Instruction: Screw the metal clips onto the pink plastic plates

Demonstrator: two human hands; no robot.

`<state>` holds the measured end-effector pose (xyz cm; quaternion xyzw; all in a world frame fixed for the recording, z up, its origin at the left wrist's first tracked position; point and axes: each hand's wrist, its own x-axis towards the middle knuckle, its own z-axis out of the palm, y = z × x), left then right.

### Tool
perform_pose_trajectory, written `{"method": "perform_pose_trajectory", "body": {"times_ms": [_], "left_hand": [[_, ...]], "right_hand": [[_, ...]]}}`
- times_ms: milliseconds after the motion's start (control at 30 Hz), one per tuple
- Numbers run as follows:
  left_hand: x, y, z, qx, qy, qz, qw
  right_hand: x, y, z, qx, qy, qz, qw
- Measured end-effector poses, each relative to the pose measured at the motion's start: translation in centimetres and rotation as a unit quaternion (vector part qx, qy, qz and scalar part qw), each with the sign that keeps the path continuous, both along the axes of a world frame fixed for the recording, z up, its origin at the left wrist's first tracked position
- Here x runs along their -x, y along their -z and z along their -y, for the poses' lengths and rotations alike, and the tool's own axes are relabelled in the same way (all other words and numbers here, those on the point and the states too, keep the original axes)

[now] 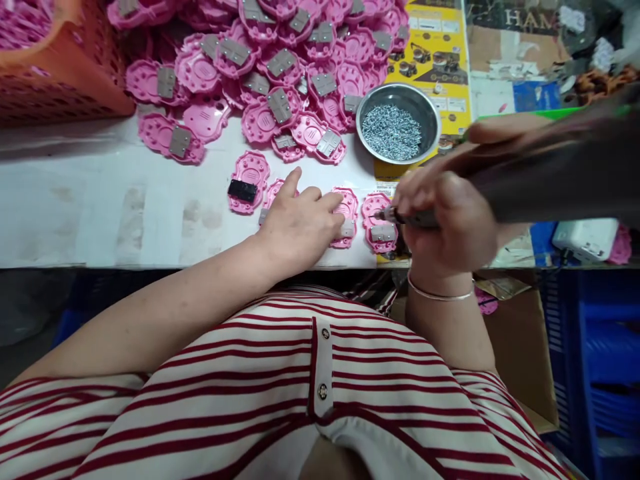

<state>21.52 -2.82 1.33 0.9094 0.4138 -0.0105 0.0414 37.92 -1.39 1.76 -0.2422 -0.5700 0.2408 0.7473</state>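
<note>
My right hand (450, 220) is wrapped round a dark electric screwdriver (550, 163), blurred by motion. Its tip reaches over a pink plastic shell (376, 203) that has a grey plate in its lower part. My left hand (303, 227) rests with fingers spread over the row of shells, its fingertips at another pink shell (349, 200). Partly hidden under that hand lies one more shell (273, 193). At the row's left end is a shell (255, 168) with a black block (243, 191) on it. A metal bowl (431, 133) of small screws (393, 132) stands just beyond.
A large heap of pink shells (260, 123) with grey plates covers the back of the white table (90, 200). An orange basket (75, 73) stands at back left. To the right are a white box-like device (583, 239) and, below the table edge, a cardboard box (525, 353).
</note>
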Motion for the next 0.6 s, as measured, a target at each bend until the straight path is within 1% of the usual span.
{"method": "perform_pose_trajectory", "body": {"times_ms": [67,133,233,300,400,467,600], "left_hand": [[0.3,0.2,-0.3,0.003,0.018,0.014,1.0],[0.6,0.3,-0.6,0.002,0.035,0.007,0.999],[0.7,0.3,-0.8,-0.008,0.051,-0.028,0.998],[0.7,0.2,-0.7,-0.014,0.066,-0.045,0.997],[0.6,-0.2,-0.2,-0.01,0.08,-0.057,0.995],[0.5,-0.6,0.4,-0.013,0.071,-0.061,0.996],[0.2,-1.2,1.4,-0.028,0.036,-0.071,0.996]], "right_hand": [[-1.2,-1.0,0.6,-0.001,0.045,-0.022,0.999],[-2.4,-1.5,1.1,0.017,0.099,-0.033,0.994],[-3.8,-0.9,1.3,0.008,0.145,-0.036,0.989],[-4.2,0.0,1.1,-0.01,0.153,-0.041,0.987],[-4.2,1.1,0.9,-0.013,0.143,-0.054,0.988],[-4.1,1.4,1.0,-0.011,0.145,-0.056,0.988],[-3.9,1.6,1.3,0.008,0.161,-0.038,0.986]]}}
